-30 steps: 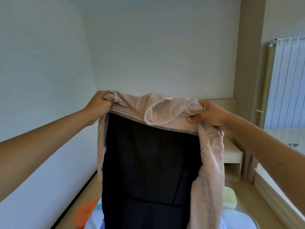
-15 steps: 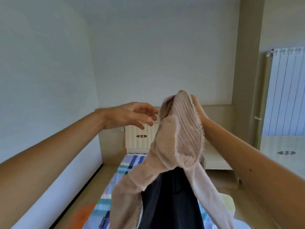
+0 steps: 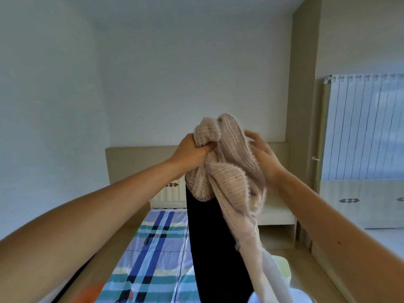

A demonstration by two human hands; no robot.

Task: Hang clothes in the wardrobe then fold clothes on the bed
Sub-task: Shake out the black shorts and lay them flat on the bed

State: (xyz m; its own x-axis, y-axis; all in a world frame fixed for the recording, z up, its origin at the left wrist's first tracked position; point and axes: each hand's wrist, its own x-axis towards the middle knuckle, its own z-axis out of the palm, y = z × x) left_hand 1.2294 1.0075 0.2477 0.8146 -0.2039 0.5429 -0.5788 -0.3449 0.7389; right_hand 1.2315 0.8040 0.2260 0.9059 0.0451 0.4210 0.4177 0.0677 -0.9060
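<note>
Both your forearms reach up and forward from the lower corners of the view. Your left hand (image 3: 192, 153) is closed in a fist, its fingers (image 3: 207, 147) clamped on the bunched upper part of a pale pink knit garment (image 3: 231, 171). Your right hand (image 3: 263, 156) lies against the right side of the same bundle, with the fingers spread apart and curved around the cloth, touching it without closing on it. The garment is held up in the air between your hands, above the bed. A dark piece of clothing (image 3: 209, 241) hangs straight down from under the pink bundle, and a lighter, thin strip of the pink cloth falls beside it to the right. Below lies the bed (image 3: 157, 248) with a blue and green checked sheet. Behind it stands the beige headboard (image 3: 140, 158), and further right a white nightstand (image 3: 277, 215) against the wall.
</note>
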